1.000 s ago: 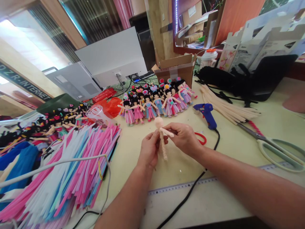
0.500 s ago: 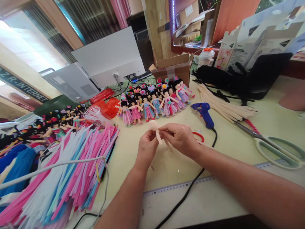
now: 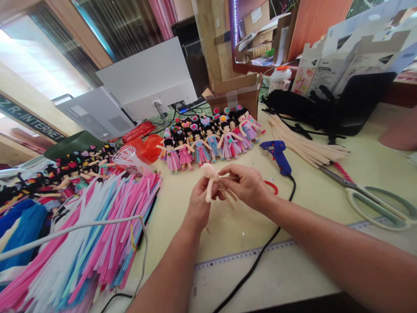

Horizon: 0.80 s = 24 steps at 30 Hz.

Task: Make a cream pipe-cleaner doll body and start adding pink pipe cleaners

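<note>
Between my two hands is a small cream doll body (image 3: 210, 173) of fuzzy pipe cleaner, with a round head and thin limbs hanging down. My left hand (image 3: 199, 201) is closed on it from the left, fingers partly hidden behind it. From the other side my right hand (image 3: 244, 184) pinches it near the upper body, thumb and fingers together. Beyond my hands stand rows of finished pipe-cleaner dolls (image 3: 202, 145) with black hair and pink, blue and purple skirts. A blue glue gun (image 3: 278, 157) lies to the right of my right hand.
Pink, white and blue pipe cleaners (image 3: 107, 230) fill the left side, crossed by a grey cable (image 3: 81, 226). Cream pipe cleaners (image 3: 302, 141) and large scissors (image 3: 368, 198) lie at the right. A ruler (image 3: 241, 255) runs along the front; a cardboard box (image 3: 234, 89) stands behind the dolls.
The doll body has turned in my fingers, so a limb now points down and to the left. My left fingers have shifted lower and behind it.
</note>
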Tool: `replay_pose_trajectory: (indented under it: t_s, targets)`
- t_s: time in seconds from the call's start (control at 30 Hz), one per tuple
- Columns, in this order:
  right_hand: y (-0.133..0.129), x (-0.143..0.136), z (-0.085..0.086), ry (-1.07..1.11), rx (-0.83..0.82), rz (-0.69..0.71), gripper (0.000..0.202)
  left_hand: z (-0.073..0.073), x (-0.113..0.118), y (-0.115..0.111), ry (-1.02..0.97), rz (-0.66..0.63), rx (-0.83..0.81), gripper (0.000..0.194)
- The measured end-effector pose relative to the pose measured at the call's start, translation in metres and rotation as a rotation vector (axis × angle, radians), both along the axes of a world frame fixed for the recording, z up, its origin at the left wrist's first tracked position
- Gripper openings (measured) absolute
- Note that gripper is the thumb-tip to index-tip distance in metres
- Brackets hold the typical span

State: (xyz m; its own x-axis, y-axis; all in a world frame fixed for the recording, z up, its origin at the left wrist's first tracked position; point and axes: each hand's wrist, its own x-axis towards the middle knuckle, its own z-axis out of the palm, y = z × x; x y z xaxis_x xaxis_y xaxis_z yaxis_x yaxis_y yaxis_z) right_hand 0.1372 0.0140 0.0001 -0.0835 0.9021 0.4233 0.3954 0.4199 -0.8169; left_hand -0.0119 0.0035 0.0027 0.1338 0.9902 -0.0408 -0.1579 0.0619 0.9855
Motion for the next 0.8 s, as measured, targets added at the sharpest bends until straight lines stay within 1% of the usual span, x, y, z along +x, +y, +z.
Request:
replay_pose_trajectory:
  t_s: [0.07,0.17,0.27,0.37,0.47,0.63,0.7,0.8]
  targets:
    - [0.001,0.000,0.002,0.004,0.008,-0.008,0.007,0.000,0.000,0.000,-0.004,-0.009,-0.005,0.032]
    - [0.000,0.001,0.006,0.026,0.015,-0.006,0.009,0.001,0.000,-0.001,-0.010,-0.010,-0.018,0.033]
    - [-0.001,0.002,0.010,0.053,-0.011,-0.001,0.009,0.001,0.000,-0.001,-0.019,-0.018,-0.022,0.033]
    - [-0.002,0.001,0.011,0.107,-0.085,0.010,0.010,0.000,0.001,-0.001,-0.034,-0.026,-0.014,0.032]
    - [0.000,0.000,0.011,0.197,-0.196,0.037,0.014,0.001,0.002,-0.003,-0.043,-0.030,-0.017,0.033]
    - [0.005,-0.002,0.008,0.368,-0.362,0.123,0.020,0.001,0.003,-0.004,-0.040,-0.028,-0.012,0.031]
    - [0.006,-0.003,0.007,0.403,-0.381,0.154,0.022,-0.002,0.003,-0.003,-0.014,-0.020,0.021,0.031]
    - [0.006,-0.005,0.003,0.419,-0.351,0.146,0.023,-0.007,0.002,-0.002,0.023,0.014,0.047,0.035]
